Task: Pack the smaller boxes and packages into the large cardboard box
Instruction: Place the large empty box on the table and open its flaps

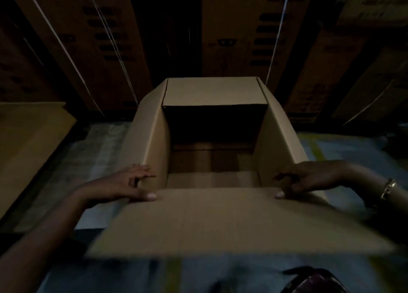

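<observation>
1. While the light is dim, the large cardboard box (152, 138) reads as plain brown corrugated board, unprinted, standing open on the floor (99, 142) directly in front of the person.
2. All four top flaps are spread. The far flap (213, 91) stands up; the near flap (220, 217) lies folded out toward the person, blurred.
3. Inside, the folded bottom panels (212, 160) show in shadow.
4. Left hand (128, 184) grips the near left corner, thumb on the near flap, fingers curled on the side flap.
5. Right hand (309, 178), with a bracelet (387, 189) at the wrist, grips the near right corner likewise.
6. Tall printed cartons (238, 38) stand behind.
</observation>
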